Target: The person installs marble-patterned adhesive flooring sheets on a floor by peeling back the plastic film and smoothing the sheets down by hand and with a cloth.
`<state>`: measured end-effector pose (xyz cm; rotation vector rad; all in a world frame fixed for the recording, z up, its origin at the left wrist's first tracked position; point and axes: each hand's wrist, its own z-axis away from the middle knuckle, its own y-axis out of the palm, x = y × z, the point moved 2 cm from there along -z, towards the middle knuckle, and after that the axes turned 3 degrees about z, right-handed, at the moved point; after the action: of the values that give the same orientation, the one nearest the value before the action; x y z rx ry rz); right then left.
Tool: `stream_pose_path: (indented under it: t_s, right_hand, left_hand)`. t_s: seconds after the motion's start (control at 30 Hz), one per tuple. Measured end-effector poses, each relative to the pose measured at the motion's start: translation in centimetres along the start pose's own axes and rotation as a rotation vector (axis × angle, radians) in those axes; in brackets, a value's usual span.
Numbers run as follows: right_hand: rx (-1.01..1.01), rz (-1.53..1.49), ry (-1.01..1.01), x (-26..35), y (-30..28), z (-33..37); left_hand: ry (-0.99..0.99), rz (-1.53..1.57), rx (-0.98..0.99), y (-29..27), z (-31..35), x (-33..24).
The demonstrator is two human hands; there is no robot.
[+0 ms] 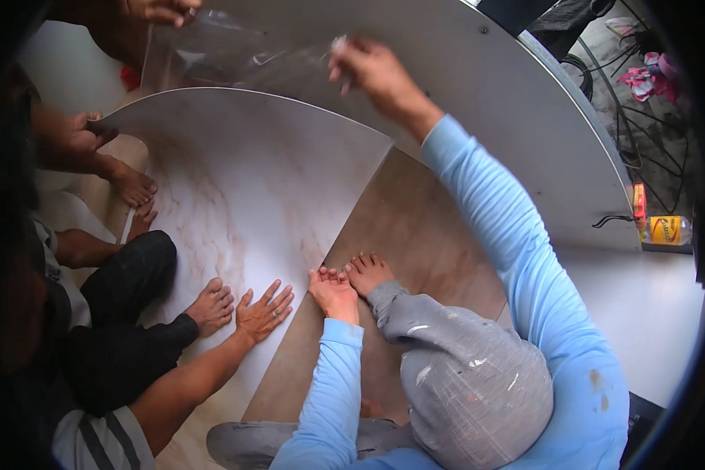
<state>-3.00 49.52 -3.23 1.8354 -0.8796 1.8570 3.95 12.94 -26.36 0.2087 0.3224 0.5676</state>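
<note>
My right hand (368, 70) is raised at the far middle, fingers pinched on the end of a clear plastic film (211, 59). The film stretches left above the curved edge of a white, brown-veined marble-look sheet (243, 164). Low in the middle, my left hand (335, 296) lies palm up beside the sheet's straight edge, fingers loosely bent and apart, nothing visible in them. A brown marble-look surface (411, 204) shows beside that edge. My bare foot (368, 274) rests next to my left hand.
Other people sit at the left. One person's hand (265, 313) lies flat on the white sheet; another hand (164, 11) is near the film's far left end. A curved grey panel (517, 117) borders the far side. A bottle with a yellow label (667, 230) stands right, near cables.
</note>
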Motion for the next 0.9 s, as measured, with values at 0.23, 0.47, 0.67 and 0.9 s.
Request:
stream_pose_path:
  t_s: [0.23,0.47,0.67,0.9]
  right_hand:
    - [0.068,0.162,-0.007,2.3,0.7,1.7]
    - [0.088,0.425,0.312,-6.2,-1.8,6.5]
    - [-0.013,0.317,0.069,0.6,-0.7,5.0]
    - [-0.065,0.556,-0.125,9.5,2.5,1.7]
  left_hand:
    - [-0.015,-0.023,-0.004,-1.3,-1.2,-0.1]
    - [0.001,-0.023,-0.016,0.1,-0.3,0.3]
    - [0.017,-0.027,-0.002,-0.7,-1.2,0.1]
    - [0.002,-0.035,-0.016,-1.2,-0.9,-0.2]
